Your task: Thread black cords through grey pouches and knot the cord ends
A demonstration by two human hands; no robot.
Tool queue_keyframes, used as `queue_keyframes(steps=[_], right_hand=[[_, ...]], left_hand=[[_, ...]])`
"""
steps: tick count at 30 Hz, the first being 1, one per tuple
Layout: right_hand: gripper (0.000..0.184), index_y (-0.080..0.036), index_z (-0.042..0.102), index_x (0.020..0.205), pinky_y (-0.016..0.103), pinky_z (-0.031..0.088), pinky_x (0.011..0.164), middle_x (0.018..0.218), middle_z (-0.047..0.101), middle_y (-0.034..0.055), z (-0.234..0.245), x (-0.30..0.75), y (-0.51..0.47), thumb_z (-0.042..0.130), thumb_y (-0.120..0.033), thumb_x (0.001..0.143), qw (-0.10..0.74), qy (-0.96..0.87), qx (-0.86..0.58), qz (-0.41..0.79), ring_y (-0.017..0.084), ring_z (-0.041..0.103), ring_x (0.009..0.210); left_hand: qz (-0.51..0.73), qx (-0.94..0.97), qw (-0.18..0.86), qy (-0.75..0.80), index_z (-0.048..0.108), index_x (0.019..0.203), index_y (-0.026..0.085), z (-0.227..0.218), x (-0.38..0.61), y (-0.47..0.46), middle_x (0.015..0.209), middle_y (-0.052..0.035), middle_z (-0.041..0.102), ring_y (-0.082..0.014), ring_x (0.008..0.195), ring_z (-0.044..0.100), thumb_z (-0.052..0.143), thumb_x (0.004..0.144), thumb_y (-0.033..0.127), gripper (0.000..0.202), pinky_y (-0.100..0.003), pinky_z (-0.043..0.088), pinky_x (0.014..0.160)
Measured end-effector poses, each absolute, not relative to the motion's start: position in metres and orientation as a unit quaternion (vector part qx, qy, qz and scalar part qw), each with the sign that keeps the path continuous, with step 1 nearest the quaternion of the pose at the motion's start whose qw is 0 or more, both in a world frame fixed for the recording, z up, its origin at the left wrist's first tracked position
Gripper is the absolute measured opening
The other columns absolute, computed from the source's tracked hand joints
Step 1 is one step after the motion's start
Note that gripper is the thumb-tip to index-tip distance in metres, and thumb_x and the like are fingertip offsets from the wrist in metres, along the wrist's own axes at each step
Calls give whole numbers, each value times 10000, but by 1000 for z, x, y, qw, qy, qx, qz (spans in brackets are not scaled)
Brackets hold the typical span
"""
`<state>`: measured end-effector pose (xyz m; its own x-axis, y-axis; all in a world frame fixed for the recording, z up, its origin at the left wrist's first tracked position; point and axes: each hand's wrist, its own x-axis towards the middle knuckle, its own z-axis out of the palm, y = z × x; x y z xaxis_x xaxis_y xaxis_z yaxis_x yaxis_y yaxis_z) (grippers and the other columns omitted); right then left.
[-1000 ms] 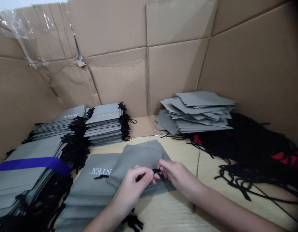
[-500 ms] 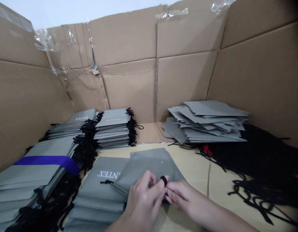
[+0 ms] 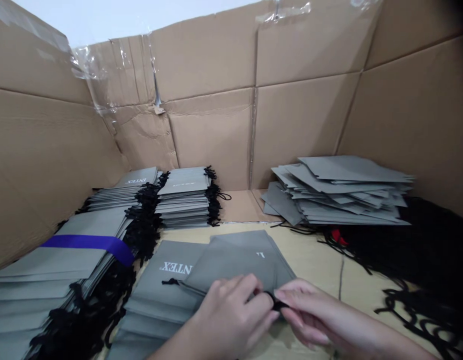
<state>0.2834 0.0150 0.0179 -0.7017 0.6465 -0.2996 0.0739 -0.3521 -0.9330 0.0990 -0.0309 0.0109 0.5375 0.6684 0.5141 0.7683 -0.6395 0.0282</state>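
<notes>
A grey drawstring pouch (image 3: 239, 262) lies flat on the table before me, partly over a low stack of printed grey pouches (image 3: 160, 300). My left hand (image 3: 227, 320) and my right hand (image 3: 310, 317) meet at the pouch's near edge. Both pinch a black drawstring (image 3: 271, 297) there, fingertips almost touching. A thin black cord end (image 3: 171, 282) runs left from the pouch across the stack.
Bundled pouch stacks with black cords (image 3: 182, 197) stand at the back left; one stack wears a purple band (image 3: 89, 243). Loose grey pouches (image 3: 340, 192) pile at the back right beside a heap of black cords (image 3: 422, 260). Cardboard walls (image 3: 216, 115) enclose the table.
The camera view has shifted, so everything sits a little further right. Both hands have drawn nearer to me along the pouch's edge, and the black cord loop seen between the fingers is now pinched tighter.
</notes>
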Motion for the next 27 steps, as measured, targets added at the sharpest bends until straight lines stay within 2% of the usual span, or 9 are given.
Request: queue_keyframes(steps=[4,7,10,14,16,18,20,24,27], right_hand=[[405,-172,463,617,188,360,466,448,406,-85,13,275,14,612,-542,686,208,-512,-337,762,38,322,371],[399,-182,450,669,157,340,420,487,423,-78,-1,270,19,570,-559,719,256,-527,-312,747,42,386,382],[405,-182,480,764,133,271,332,646,492,-48,-15,268,23,601,-564,700,270,-635,-309,655,15,380,351],[333,-215,534,964,142,298,297,775,528,-6,-21,273,20,520,-504,798,261,-736,-349,517,22,371,361],[256,-237,568,990,166,382,362,783,565,13,-18,277,18,514,-428,827,282,-785,-349,426,67,460,431],[180,-249,602,973,203,467,507,827,602,37,-13,281,18,534,-336,830,315,-826,-325,337,119,543,563],[169,-255,614,971,232,491,606,861,620,51,-10,284,18,552,-280,816,336,-843,-298,296,153,575,655],[262,-260,597,1009,235,492,582,748,634,20,-11,285,19,613,-247,748,327,-836,-310,312,154,578,592],[198,-245,583,943,232,477,548,645,612,-7,-18,285,21,599,-268,747,301,-820,-351,338,151,568,559]], left_hand=[[-282,-867,73,-405,577,823,208,10,99,-31,792,-19,556,-126,633,537,444,852,297,162,-217,415,535],[-333,-844,6,-421,599,798,203,6,101,-29,795,-18,540,-101,595,514,456,852,304,183,-204,405,531],[-373,-816,-44,-439,613,788,190,4,102,-26,787,-24,536,-104,602,505,461,856,344,227,-206,395,532],[-433,-786,-94,-430,617,749,174,0,104,-23,758,-34,528,-129,677,513,444,863,399,307,-224,398,584],[-459,-769,-120,-428,617,719,167,-1,105,-22,740,-36,523,-136,698,506,438,866,401,329,-230,397,604],[-479,-755,-141,-425,616,689,163,-1,107,-22,722,-37,518,-140,704,497,430,868,400,351,-237,396,618],[-490,-743,-165,-425,615,666,161,-1,109,-22,713,-39,515,-142,705,493,419,870,412,378,-240,395,620],[-496,-731,-187,-429,604,645,163,-4,110,-20,697,-43,520,-145,683,491,379,870,481,450,-247,394,606],[-489,-753,-138,-418,580,633,165,-9,111,-18,600,-31,508,-145,614,458,328,869,527,500,-256,362,561]])
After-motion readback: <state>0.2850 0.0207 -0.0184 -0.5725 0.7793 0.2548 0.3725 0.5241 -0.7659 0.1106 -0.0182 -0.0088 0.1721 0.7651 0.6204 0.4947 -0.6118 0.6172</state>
